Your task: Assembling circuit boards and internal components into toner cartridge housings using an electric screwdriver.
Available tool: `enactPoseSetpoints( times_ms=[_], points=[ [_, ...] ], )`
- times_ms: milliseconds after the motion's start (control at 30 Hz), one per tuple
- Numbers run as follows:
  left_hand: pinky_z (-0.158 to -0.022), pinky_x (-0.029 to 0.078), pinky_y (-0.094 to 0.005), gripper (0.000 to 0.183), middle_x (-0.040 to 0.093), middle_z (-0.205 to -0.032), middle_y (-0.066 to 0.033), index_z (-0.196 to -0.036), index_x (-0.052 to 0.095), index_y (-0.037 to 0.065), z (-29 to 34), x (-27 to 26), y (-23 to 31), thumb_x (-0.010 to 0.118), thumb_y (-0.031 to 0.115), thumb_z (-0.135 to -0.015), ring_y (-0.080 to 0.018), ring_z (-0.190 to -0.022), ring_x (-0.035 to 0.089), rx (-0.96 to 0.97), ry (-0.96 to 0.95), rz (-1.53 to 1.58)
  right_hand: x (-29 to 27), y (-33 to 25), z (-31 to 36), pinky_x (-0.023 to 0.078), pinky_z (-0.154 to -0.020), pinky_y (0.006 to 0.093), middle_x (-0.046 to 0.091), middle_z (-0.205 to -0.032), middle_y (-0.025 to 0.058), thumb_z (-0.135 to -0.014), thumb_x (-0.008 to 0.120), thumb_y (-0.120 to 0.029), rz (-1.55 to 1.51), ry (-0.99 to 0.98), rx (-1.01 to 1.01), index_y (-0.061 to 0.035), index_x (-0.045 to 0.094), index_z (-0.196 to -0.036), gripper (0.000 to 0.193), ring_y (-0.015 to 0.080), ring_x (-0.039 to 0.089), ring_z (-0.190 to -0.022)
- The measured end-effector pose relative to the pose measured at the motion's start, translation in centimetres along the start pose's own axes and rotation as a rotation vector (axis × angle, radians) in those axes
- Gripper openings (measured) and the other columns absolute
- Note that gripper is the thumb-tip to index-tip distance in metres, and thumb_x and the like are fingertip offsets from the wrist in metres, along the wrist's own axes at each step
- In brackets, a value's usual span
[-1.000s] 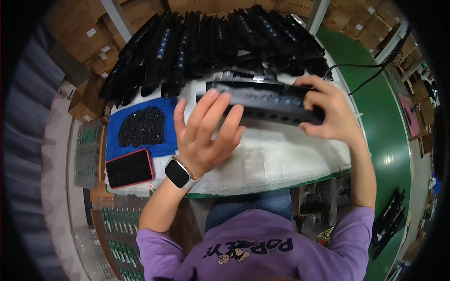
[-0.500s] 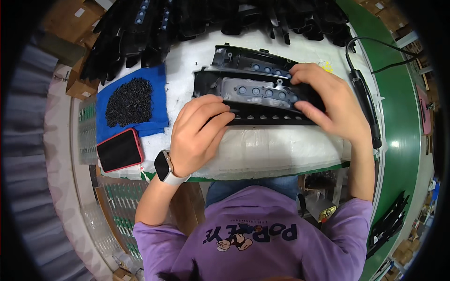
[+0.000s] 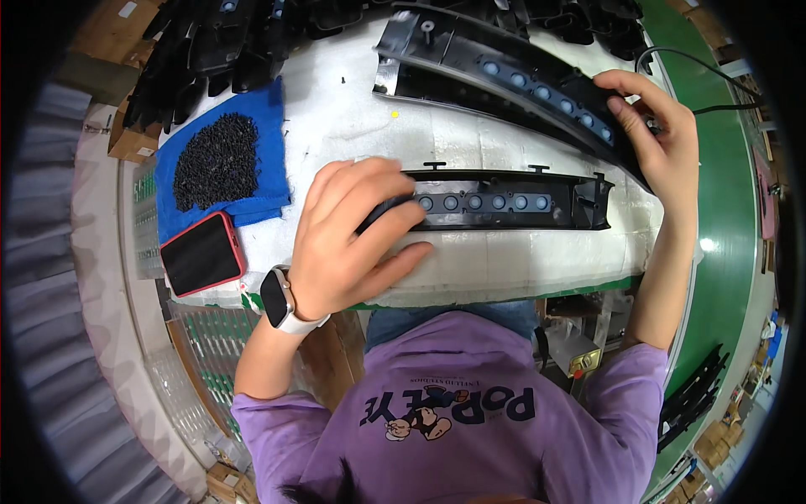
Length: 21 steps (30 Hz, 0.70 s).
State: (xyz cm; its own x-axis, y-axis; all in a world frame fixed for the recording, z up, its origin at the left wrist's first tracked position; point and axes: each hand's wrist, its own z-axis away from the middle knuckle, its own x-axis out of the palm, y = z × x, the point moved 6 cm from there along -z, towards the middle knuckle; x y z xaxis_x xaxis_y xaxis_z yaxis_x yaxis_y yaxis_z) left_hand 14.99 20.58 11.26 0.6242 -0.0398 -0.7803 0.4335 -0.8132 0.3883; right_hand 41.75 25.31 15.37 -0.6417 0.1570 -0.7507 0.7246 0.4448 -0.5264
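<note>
Housing (image 3: 531,92) looks light, stiff — right hand (image 3: 666,139) pinches its end, likely the best hold; left hand (image 3: 342,239) spreads over nearer strip (image 3: 495,204).

Dark lettering (image 3: 447,409) on purple shirt (image 3: 512,454)

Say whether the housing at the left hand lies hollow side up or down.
Hollow side up: the housing shows its inside and a grey-blue strip.

Left hand (image 3: 348,239) on one black strip (image 3: 504,222), near the counter's (image 3: 478,273) front edge
Right hand (image 3: 659,134) grips a second black strip (image 3: 531,84) toward the counter's back right corner.
</note>
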Motion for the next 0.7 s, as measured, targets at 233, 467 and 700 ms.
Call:
enactPoseSetpoints(
  times_ms=[233,467,700],
  points=[
    [-0.098,0.031,-0.0524,0.049,0.047,-0.127,-0.0127,-0.108,0.061,0.012,-0.9,1.6,0.2,0.076,0.022,-0.063,-0.0327,-0.12,0.044,-0.058,-0.236,-0.137,-1.6,1.8,0.5,0.044,-0.066,0.0213,0.067,-0.092,0.0019,-0.082,0.057,0.0,-0.08,0.183,0.056,-0.0024,0.065,-0.1,0.02,0.0085,0.057,-0.074],
    [-0.1,0.027,-0.0564,0.073,0.044,-0.131,-0.0137,-0.125,0.048,0.009,-5.8,1.5,-1.1,0.075,0.039,-0.064,-0.0346,-0.128,0.037,0.008,-0.25,-0.119,-2.3,4.1,-0.2,0.042,-0.064,0.0205,0.067,-0.092,0.0014,-0.081,0.058,0.0,-0.122,0.115,0.071,-0.0024,0.066,-0.097,0.018,0.008,0.057,-0.076],
    [-0.095,0.036,-0.0425,0.066,0.055,-0.108,-0.0127,-0.122,0.051,0.005,-6.2,2.2,-2.6,0.075,0.029,-0.066,-0.0321,-0.107,0.048,0.015,-0.286,0.099,-1.6,3.3,-1.9,0.046,-0.063,0.0237,0.069,-0.088,0.0026,-0.08,0.058,-0.001,-0.081,0.038,0.098,-0.0047,0.067,-0.094,0.018,0.0115,0.062,-0.076]
  ],
)
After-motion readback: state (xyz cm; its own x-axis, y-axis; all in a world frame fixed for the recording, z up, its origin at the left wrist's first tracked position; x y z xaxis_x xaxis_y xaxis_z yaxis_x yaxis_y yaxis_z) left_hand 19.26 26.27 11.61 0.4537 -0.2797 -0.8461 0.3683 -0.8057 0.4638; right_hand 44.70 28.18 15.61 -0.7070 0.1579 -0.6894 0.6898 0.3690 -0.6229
